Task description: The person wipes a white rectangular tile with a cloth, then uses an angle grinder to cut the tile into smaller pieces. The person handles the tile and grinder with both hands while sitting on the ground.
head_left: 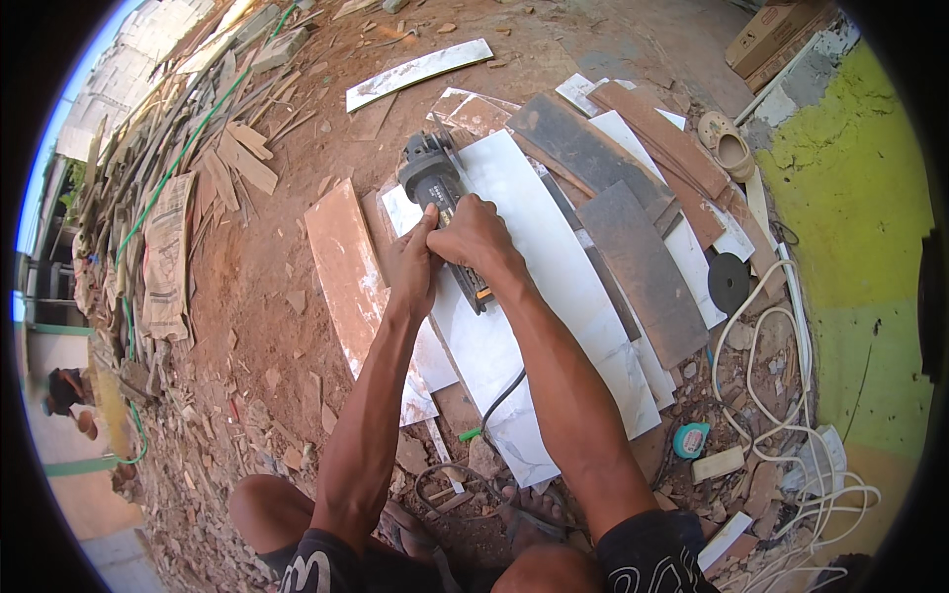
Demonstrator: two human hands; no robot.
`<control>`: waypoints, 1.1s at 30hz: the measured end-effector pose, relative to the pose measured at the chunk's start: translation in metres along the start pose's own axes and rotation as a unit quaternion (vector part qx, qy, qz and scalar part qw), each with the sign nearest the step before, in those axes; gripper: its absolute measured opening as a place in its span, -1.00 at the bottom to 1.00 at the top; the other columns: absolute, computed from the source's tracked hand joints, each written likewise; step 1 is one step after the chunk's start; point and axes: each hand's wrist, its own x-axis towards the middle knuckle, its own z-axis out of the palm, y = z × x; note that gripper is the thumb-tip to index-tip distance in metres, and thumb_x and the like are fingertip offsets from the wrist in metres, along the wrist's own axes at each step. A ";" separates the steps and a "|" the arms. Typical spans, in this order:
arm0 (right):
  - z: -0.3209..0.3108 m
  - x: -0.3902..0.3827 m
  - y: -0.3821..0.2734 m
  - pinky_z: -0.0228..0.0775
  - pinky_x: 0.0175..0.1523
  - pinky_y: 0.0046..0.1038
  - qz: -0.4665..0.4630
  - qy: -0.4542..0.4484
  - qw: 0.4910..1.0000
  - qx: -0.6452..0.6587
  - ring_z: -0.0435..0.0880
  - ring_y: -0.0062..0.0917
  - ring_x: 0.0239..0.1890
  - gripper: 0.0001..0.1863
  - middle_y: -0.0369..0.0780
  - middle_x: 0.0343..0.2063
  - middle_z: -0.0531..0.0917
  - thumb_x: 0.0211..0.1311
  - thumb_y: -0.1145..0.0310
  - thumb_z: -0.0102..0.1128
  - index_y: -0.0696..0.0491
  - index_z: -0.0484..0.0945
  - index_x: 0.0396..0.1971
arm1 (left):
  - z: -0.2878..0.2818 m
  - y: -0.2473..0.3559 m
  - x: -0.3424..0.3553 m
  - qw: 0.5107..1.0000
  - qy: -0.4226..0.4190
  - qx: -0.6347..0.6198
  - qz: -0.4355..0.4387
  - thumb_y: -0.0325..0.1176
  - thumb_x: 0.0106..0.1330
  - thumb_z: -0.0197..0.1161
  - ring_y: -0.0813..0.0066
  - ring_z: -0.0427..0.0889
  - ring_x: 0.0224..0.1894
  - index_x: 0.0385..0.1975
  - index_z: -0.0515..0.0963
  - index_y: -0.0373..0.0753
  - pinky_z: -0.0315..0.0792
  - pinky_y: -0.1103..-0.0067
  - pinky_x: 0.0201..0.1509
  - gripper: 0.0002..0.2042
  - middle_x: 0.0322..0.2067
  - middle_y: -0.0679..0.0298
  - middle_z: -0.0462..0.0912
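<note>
- Reaching forward, left hand [411,265] and right hand [476,235] close around a black grinder [435,185].
- Cardboard box [773,38] sits upper right; its contents are hidden.

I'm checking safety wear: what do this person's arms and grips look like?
The left grip and right grip are gloveless, forearms uncovered, no watch visible. The short left sleeve and right sleeve are dark with pale curved markings.

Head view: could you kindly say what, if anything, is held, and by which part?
The left hand and right hand grip the black angle grinder around the middle of its body.
</note>
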 end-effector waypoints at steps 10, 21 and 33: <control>0.001 -0.002 0.000 0.62 0.04 -0.19 0.005 0.005 1.000 -0.007 0.73 0.00 -0.02 -0.41 0.22 -0.09 0.67 0.02 0.14 0.35 0.38 0.60 -0.11 | 0.000 0.001 -0.003 1.000 0.001 0.013 -0.012 -0.08 0.50 0.19 0.46 0.63 -0.06 0.03 0.54 -0.40 0.49 0.46 0.12 -0.58 -0.09 0.17 0.66; 0.002 -0.003 0.001 0.62 0.03 -0.18 0.005 0.003 1.000 -0.004 0.73 0.02 -0.03 -0.43 0.22 -0.10 0.67 0.03 0.15 0.34 0.37 0.62 -0.12 | -0.001 -0.001 -0.004 1.000 0.012 0.021 0.000 -0.05 0.47 0.23 0.47 0.63 -0.14 -0.07 0.57 -0.42 0.49 0.50 0.02 -0.56 -0.16 0.15 0.66; 0.003 -0.006 0.003 0.61 0.03 -0.17 0.004 0.013 1.000 -0.005 0.73 0.04 -0.03 -0.44 0.24 -0.11 0.67 0.04 0.18 0.32 0.39 0.60 -0.11 | -0.004 -0.005 -0.004 1.000 0.004 0.027 -0.006 -0.06 0.50 0.18 0.45 0.64 -0.10 -0.01 0.54 -0.45 0.51 0.49 0.05 -0.55 -0.12 0.13 0.66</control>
